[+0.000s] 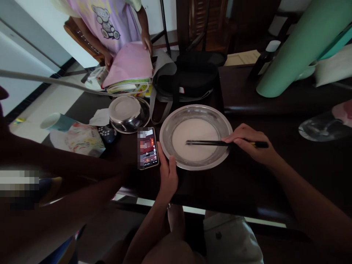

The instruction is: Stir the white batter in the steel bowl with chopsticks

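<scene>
A wide steel basin [220, 121] sits on the dark table and holds a pale, milky liquid. My left hand [167, 175] grips the basin's near left rim. My right hand [250, 143] holds a pair of black chopsticks [206, 143], whose tips lie in the liquid near the middle of the basin. Just left of my left hand, a phone [147, 147] with a lit screen lies flat on the table.
A smaller steel bowl [128, 114] stands behind the phone. A black bag [192, 79] and a stack of books [129, 86] lie further back, where another person's hand [147, 43] holds a pink folder. A green roll [297, 47] leans at the right. Another arm crosses the left foreground.
</scene>
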Motion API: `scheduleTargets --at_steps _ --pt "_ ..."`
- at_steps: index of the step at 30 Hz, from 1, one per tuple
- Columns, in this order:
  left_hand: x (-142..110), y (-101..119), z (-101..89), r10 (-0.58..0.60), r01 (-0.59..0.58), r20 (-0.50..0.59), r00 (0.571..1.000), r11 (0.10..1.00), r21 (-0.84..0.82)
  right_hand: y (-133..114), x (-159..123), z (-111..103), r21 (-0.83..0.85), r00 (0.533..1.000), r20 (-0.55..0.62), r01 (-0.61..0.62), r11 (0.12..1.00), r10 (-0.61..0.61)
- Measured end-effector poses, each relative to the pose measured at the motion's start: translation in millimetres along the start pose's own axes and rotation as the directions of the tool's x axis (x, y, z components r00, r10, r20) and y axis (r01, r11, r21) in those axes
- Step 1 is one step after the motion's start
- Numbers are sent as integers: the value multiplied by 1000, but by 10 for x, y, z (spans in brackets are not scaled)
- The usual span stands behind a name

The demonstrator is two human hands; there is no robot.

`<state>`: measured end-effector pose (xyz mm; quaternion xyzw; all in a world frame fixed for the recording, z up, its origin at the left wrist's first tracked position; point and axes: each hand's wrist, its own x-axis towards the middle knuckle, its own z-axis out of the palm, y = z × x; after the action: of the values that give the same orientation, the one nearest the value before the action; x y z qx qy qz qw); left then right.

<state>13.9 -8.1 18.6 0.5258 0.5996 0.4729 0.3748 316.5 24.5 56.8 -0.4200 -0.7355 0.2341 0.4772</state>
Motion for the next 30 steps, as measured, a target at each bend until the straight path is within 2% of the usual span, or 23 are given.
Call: scheduleTargets --at_steps 1,3,5,6,8,10,12,15,16,18,20,21,23,26,28,30 --pt "0 -3 0 -3 3 4 1000 1000 -4 5 1 -5 -22 1000 -7 8 1000 -8" --pt "-1 -8 0 -7 7 6 1000 1000 -12 13 -3 -27 -35 994 -107 -35 999 31" --pt "-3 -12 -1 -8 8 1 1000 1000 -13 14 -8 -46 23 972 -217 -91 996 94" --pt "-3 -14 -2 -7 7 -2 1000 1000 -11 11 -8 -48 58 968 -223 -102 993 112" --pt "-3 -19 -3 -2 2 -1 1000 1000 -14 -1 0 -35 84 988 -126 -78 993 89" --pt "-1 -27 -3 5 -5 0 1000 1000 -20 -14 13 -19 37 1000 7 -30 999 30" --pt "1 -35 -2 9 -9 -4 1000 1000 -24 -20 17 -26 -14 1000 -20 -15 1000 14" --pt "2 -36 -1 6 -6 -2 1000 1000 -21 -19 -3 -69 7 969 -217 -123 992 121" --pt "2 -34 0 8 -8 3 1000 1000 -18 -18 -9 -78 41 963 -231 -130 991 136" --pt "3 -26 2 14 -14 4 1000 1000 -12 -15 -12 -74 66 983 -145 -100 993 109" --pt "4 -19 3 18 -18 -1 1000 1000 -11 -11 1 -53 26 1000 2 -27 999 27" --pt "5 -17 3 18 -18 -2 1000 1000 -11 -8 9 -45 4 999 36 11 1000 -11" --pt "5 -15 2 15 -15 7 1000 1000 -11 -4 16 -49 -39 999 -5 41 998 -41" --pt "1 -16 0 9 -9 15 1000 1000 -7 -8 2 -80 -49 981 -185 -75 996 65" --pt "-1 -17 2 6 -6 7 1000 1000 -7 -17 -5 -81 2 983 -157 -91 996 90" --pt "-2 -17 7 6 -7 -5 1000 1000 -7 -26 1 -62 16 998 -42 -37 999 38"
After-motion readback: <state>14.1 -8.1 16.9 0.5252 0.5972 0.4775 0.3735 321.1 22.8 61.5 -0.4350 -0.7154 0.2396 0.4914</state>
